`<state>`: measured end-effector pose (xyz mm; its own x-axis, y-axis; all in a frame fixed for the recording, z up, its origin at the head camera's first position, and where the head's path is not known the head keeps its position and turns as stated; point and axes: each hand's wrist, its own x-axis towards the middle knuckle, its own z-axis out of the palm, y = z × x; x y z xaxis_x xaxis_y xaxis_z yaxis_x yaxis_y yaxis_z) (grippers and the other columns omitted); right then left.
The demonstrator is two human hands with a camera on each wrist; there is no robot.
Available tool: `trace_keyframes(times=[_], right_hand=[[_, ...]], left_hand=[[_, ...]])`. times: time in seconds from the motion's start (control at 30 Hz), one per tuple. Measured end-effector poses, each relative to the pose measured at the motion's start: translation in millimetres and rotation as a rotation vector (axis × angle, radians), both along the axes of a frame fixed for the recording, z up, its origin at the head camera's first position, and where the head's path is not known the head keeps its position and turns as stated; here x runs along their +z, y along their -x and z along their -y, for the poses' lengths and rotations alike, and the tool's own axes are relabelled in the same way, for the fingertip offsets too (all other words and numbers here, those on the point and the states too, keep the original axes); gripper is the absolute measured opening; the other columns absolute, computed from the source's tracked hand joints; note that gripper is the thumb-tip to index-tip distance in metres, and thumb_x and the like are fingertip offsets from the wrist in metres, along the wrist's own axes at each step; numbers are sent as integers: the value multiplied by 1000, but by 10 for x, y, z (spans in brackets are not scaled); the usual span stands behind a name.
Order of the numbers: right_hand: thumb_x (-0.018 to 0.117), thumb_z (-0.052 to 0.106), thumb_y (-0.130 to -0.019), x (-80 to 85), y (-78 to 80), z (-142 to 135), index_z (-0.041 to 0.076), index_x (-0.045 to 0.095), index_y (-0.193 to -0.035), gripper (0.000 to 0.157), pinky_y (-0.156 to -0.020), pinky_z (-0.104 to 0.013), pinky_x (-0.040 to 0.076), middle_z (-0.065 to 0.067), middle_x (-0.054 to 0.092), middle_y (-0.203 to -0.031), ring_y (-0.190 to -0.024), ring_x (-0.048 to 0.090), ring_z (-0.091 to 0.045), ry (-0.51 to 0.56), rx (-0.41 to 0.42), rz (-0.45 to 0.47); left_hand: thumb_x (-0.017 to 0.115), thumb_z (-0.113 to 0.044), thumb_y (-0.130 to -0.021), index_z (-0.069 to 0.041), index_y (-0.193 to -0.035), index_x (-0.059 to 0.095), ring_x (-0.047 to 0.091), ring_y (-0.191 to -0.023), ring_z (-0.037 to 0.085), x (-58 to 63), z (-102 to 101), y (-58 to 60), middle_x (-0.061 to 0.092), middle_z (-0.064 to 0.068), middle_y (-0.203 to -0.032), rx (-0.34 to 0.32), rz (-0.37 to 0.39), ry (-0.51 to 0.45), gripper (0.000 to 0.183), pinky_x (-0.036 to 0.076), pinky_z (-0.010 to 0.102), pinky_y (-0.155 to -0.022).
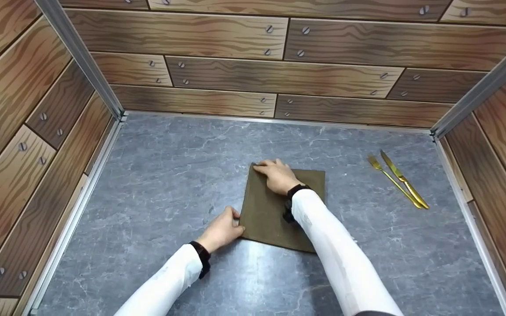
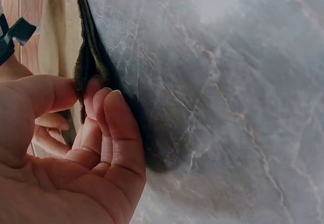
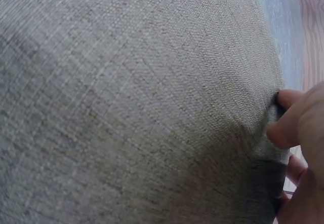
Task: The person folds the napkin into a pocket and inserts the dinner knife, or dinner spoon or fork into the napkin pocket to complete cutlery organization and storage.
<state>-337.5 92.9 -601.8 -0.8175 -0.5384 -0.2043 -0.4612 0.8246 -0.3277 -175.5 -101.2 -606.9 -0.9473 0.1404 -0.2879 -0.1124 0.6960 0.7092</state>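
A folded olive-brown cloth (image 1: 264, 215) lies on the grey marbled surface in front of me. My left hand (image 1: 221, 229) pinches its near left corner between thumb and fingers. In the left wrist view, layers of the cloth edge (image 2: 87, 36) show between the thumb and fingertips. Reaching across the cloth, my right hand (image 1: 278, 177) holds the far left corner. The right wrist view is mostly filled by the woven cloth face (image 3: 126, 102), with the right fingers (image 3: 286, 133) gripping its edge. My right forearm hides part of the cloth's right side.
To the right lie a gold fork (image 1: 387, 173) and a gold knife (image 1: 404, 180), their handles close together. Wood-patterned walls (image 1: 218, 72) enclose the surface at the back, left and right, with metal strips along their edges.
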Motion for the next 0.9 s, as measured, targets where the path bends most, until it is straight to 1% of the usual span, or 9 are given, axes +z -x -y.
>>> trace_keyframes(times=[0.17,0.3,0.43,0.5,0.57,0.63,0.7,0.8,0.9], right_hand=[[40,-1,-99,-21,4,-15,30,45,-147,57,-112,-49,34,-4,42,-149,-133,39,-30,-5,-24,1],[41,-3,-98,-47,-8,-17,32,44,-147,60,-111,-49,34,-7,42,-147,-131,39,-30,-6,-24,9],[43,-3,-97,-51,3,-4,33,45,-146,61,-111,-49,34,-7,43,-145,-130,40,-31,-12,-26,-4],[45,-3,-96,-49,15,8,33,45,-146,62,-111,-50,34,-7,44,-145,-129,40,-31,-20,-25,-12],[46,-3,-95,-43,21,12,33,44,-147,64,-112,-49,33,-7,43,-145,-130,40,-31,-33,-26,-14],[47,-3,-94,-43,26,16,33,43,-147,64,-113,-49,32,-7,43,-146,-131,39,-31,-40,-20,-11],[47,-3,-94,-43,26,18,32,42,-148,65,-114,-49,31,-7,42,-147,-133,38,-30,-41,-11,-11],[47,0,-96,-49,26,-1,31,42,-148,61,-115,-50,31,-7,43,-147,-134,39,-31,-26,-8,-29],[51,11,-98,-51,41,-67,27,45,-147,51,-112,-52,34,-10,46,-145,-133,43,-32,-7,-40,-81]], left_hand=[[71,-17,-82,-5,-113,48,49,-62,17,16,-16,27,55,3,-73,-24,-22,66,40,41,30,-57],[74,-24,-80,-9,-108,50,55,-68,22,35,-11,103,61,6,-81,-71,-53,195,40,46,35,-60],[73,-33,-82,-10,-119,56,60,-103,29,28,-12,330,62,11,-115,-187,-252,366,47,52,44,-84],[68,-36,-87,-11,-134,53,50,-125,31,1,-21,467,50,12,-140,-278,-340,457,55,46,48,-100],[63,-37,-91,-14,-146,45,38,-140,32,-29,-34,591,34,9,-157,-376,-391,526,62,39,51,-110],[58,-38,-93,-16,-151,38,30,-146,31,-63,-43,688,24,4,-163,-452,-406,572,65,32,52,-115],[56,-40,-92,-18,-152,36,28,-147,30,-104,-47,762,22,2,-163,-490,-410,602,67,27,52,-118],[52,-44,-88,-21,-153,34,30,-146,28,-137,-55,819,26,-1,-162,-500,-391,633,71,25,50,-120],[50,-48,-86,-23,-153,33,34,-144,26,-131,-73,838,29,-3,-161,-497,-371,667,74,25,49,-119]])
